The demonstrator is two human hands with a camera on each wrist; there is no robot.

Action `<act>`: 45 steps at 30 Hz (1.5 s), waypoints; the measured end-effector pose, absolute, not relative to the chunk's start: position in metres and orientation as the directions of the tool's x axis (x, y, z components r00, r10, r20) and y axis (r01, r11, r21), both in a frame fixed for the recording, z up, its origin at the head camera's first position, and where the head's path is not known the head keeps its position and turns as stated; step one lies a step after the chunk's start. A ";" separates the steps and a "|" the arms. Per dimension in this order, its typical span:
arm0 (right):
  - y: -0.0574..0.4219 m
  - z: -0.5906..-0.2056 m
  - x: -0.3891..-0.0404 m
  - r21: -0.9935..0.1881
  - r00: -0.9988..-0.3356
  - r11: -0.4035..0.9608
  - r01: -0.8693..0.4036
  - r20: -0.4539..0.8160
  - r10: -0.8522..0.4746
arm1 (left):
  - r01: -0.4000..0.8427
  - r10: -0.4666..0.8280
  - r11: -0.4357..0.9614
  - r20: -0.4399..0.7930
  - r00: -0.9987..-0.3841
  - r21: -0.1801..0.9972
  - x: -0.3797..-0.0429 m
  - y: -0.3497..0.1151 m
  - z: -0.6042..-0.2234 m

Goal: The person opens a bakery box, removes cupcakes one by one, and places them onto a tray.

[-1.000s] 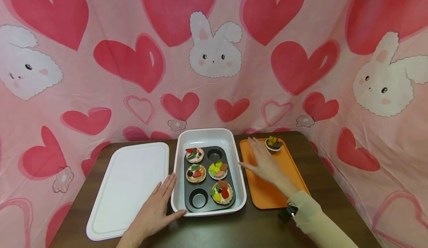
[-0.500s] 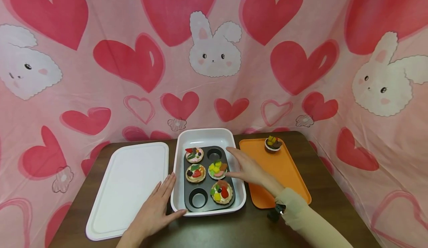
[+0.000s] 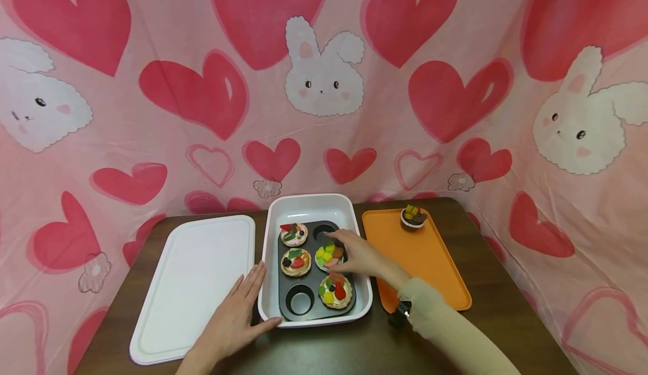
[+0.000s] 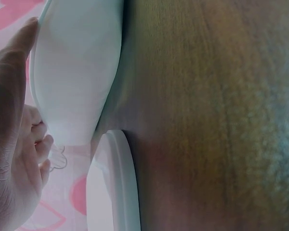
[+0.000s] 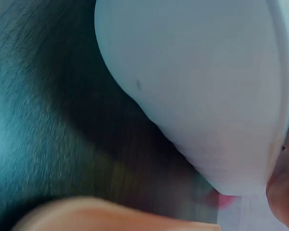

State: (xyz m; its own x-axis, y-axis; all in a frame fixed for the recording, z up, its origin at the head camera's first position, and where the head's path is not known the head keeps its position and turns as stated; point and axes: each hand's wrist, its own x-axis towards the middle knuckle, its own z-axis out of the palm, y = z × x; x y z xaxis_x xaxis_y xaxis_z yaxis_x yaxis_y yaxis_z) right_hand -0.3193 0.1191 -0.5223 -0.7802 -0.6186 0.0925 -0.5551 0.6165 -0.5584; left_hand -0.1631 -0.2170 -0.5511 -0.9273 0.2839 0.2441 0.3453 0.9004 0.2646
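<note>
In the head view a dark muffin tin lies inside a white basin. Four of its cups hold small toy tarts: a pink-creamed one, a berry one, a yellow-and-green-topped one and a strawberry one. My right hand reaches over the basin's right wall, with fingers and thumb spread around the right side of the yellow-and-green-topped tart; contact is unclear. My left hand rests with straight fingers along the basin's left wall, thumb at its front rim.
To the right an orange tray carries a chocolate-coloured tart at its far end. A white board lies left of the basin on the dark wooden table. A pink heart-and-rabbit cloth hangs behind.
My right hand has moved left from above the orange tray, across the basin's right wall, to the yellow-and-green-topped tart. My left hand stays in place.
</note>
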 end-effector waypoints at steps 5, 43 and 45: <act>0.112 -0.525 -0.319 -0.517 -0.786 0.642 -0.566 0.106 -0.609 | 0.359 0.293 0.897 0.262 -0.920 0.258 -0.162 -0.217 -0.551; 0.104 -0.540 -0.315 -0.396 -0.831 0.734 -0.551 0.183 -0.525 | 0.275 0.231 0.904 0.167 -0.959 0.329 -0.161 -0.213 -0.550; 0.104 -0.539 -0.315 -0.399 -0.831 0.732 -0.552 0.193 -0.521 | 0.274 0.230 0.902 0.165 -0.959 0.332 -0.163 -0.213 -0.550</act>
State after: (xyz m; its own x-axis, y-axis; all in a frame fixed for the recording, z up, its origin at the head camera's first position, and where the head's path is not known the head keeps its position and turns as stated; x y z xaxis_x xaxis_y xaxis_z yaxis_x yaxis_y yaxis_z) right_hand -0.3150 0.1045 -0.5392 -0.8312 -0.5212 0.1935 -0.5520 0.7323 -0.3987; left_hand -0.1626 -0.2134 -0.5500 -0.9590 0.2304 0.1648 0.2739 0.9025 0.3324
